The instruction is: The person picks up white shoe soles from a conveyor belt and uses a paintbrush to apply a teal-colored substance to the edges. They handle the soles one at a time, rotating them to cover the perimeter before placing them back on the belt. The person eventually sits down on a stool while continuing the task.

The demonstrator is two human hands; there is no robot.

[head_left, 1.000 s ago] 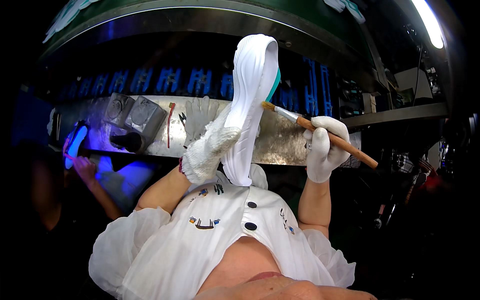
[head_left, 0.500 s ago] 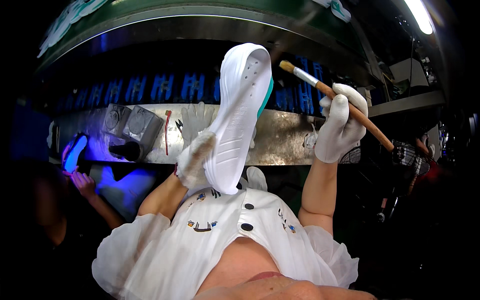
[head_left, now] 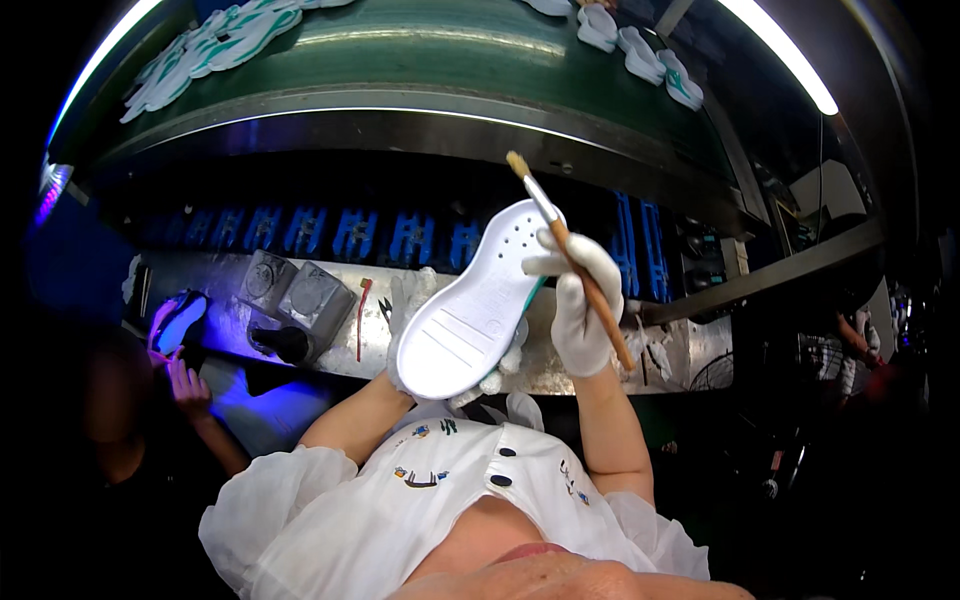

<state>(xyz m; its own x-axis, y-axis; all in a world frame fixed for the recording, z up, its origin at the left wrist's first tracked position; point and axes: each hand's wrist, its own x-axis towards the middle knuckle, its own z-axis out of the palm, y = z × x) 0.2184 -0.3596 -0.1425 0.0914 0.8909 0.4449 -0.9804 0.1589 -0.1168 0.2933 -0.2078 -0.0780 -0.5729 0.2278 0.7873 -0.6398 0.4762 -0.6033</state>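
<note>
Head view: I'm holding the white sole [head_left: 455, 332] over the worktop [head_left: 538, 345], left hand [head_left: 492, 383] seemingly clamping it from beneath, mostly hidden; my right hand [head_left: 580, 328] is gripping the brush [head_left: 604, 310] between fingers. I'm judging this as brushing, the next stroke needing brush lowered to sole.

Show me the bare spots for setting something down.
The widest is the middle of the green belt, between the white-and-green pieces at left and the shoes at right. A small strip of metal bench shows between the sole and right hand. The bench is crowded left of the sole, with grey blocks and a red brush.
</note>
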